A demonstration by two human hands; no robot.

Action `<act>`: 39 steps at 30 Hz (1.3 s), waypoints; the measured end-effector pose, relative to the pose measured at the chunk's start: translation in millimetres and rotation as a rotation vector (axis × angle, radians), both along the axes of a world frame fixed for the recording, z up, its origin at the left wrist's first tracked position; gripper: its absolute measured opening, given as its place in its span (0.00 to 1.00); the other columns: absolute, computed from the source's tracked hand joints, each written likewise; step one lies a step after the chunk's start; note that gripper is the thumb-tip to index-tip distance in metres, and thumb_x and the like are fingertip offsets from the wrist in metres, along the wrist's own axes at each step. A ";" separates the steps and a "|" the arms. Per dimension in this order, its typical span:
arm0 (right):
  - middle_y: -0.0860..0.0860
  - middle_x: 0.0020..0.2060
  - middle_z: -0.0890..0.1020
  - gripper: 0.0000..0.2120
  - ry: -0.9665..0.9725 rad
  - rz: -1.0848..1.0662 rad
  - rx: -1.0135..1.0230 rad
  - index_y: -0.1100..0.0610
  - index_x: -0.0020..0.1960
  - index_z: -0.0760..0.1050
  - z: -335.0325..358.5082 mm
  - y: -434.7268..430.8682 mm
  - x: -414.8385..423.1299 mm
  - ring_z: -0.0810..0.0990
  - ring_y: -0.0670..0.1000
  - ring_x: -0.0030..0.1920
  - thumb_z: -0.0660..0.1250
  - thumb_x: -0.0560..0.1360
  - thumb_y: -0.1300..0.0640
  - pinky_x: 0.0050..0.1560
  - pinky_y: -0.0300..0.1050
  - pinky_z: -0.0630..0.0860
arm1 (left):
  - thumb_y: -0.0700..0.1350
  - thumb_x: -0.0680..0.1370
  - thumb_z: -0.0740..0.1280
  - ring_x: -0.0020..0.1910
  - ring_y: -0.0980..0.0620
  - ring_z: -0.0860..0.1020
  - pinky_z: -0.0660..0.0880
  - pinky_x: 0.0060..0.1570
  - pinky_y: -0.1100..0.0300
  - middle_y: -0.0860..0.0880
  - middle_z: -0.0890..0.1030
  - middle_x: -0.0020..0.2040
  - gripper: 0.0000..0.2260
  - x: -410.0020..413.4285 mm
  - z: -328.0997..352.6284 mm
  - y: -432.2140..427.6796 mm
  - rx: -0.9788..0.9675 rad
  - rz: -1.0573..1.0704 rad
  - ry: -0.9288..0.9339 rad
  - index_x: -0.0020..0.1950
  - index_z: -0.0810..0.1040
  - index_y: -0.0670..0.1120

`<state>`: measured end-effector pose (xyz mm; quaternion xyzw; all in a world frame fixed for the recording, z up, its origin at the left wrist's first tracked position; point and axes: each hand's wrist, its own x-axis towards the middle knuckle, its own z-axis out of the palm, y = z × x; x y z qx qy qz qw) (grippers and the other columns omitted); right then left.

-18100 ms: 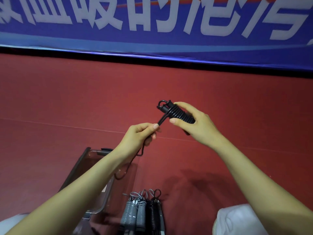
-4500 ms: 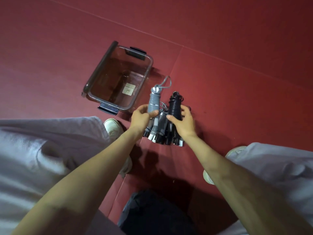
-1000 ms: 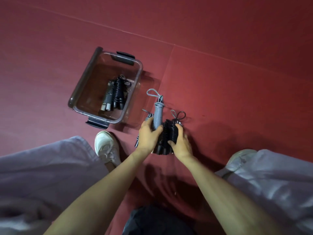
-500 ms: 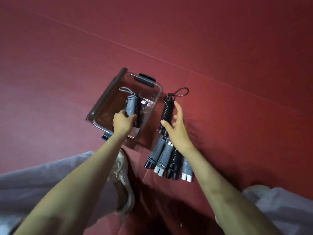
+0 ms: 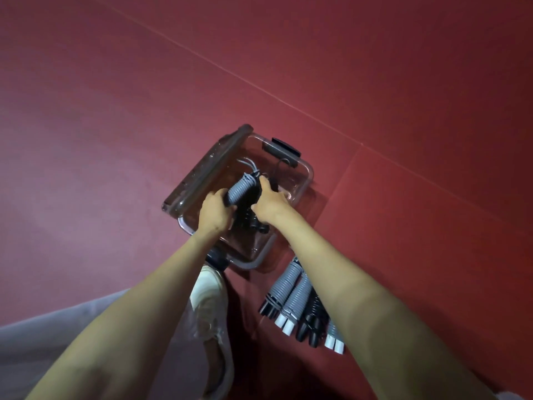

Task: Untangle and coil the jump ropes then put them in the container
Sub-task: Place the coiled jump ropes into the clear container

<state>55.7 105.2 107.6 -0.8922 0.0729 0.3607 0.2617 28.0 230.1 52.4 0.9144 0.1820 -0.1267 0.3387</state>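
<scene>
1. The container (image 5: 306,180), a clear tub with a dark clip (image 5: 282,147) at its far end, stands on the red floor (image 5: 115,111).
2. Both hands reach down into it, side by side and close together.
3. The left hand (image 5: 215,216) has its fingers curled round the near end of a grey rope (image 5: 241,189). So its grip holds that rope.
4. The grey rope is wound into a tight coil. It slants up and away from the left hand, above the middle of the container, and loose grey loops stick out at its far end.
5. The right hand (image 5: 268,205) lies just right of the grey rope, with one finger stretched out along it toward the far wall.
6. A black rope (image 5: 251,222) shows under and between the two hands, inside the container, with its handle ends toward the near wall.
7. The right hand covers most of the black rope, so I cannot tell whether its grip is holding that rope or only resting on it.
8. Four more coiled ropes (image 5: 291,300) lie on the floor just beside the container's near right corner. They are grey and black, packed side by side, and the right forearm crosses over them.
9. A pale shoe (image 5: 208,293) sits at the container's near end, with a grey trouser leg (image 5: 43,339) to its left.
</scene>
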 end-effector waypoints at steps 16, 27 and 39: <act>0.62 0.71 0.62 0.22 -0.185 0.111 -0.184 0.63 0.72 0.62 -11.4 4.3 -16.3 0.59 0.62 0.72 0.62 0.79 0.59 0.71 0.50 0.60 | 0.45 0.76 0.71 0.61 0.37 0.72 0.70 0.55 0.47 0.38 0.73 0.60 0.21 4.7 -10.1 -9.5 0.067 0.003 0.073 0.66 0.72 0.41; 0.57 0.77 0.56 0.30 -0.621 0.144 0.010 0.48 0.78 0.55 -31.1 -72.8 -108.4 0.46 0.56 0.78 0.62 0.79 0.49 0.75 0.59 0.43 | 0.47 0.75 0.71 0.63 0.34 0.71 0.68 0.62 0.47 0.35 0.71 0.64 0.30 11.3 -27.0 -15.9 0.062 -0.128 0.030 0.75 0.65 0.43; 0.53 0.78 0.53 0.31 -0.422 -0.016 -0.134 0.46 0.78 0.51 -42.1 -148.6 -152.6 0.46 0.54 0.78 0.60 0.80 0.47 0.76 0.56 0.46 | 0.36 0.76 0.66 0.61 0.42 0.71 0.67 0.62 0.51 0.40 0.74 0.62 0.18 -68.6 32.5 -90.4 0.030 -0.253 -0.591 0.65 0.73 0.38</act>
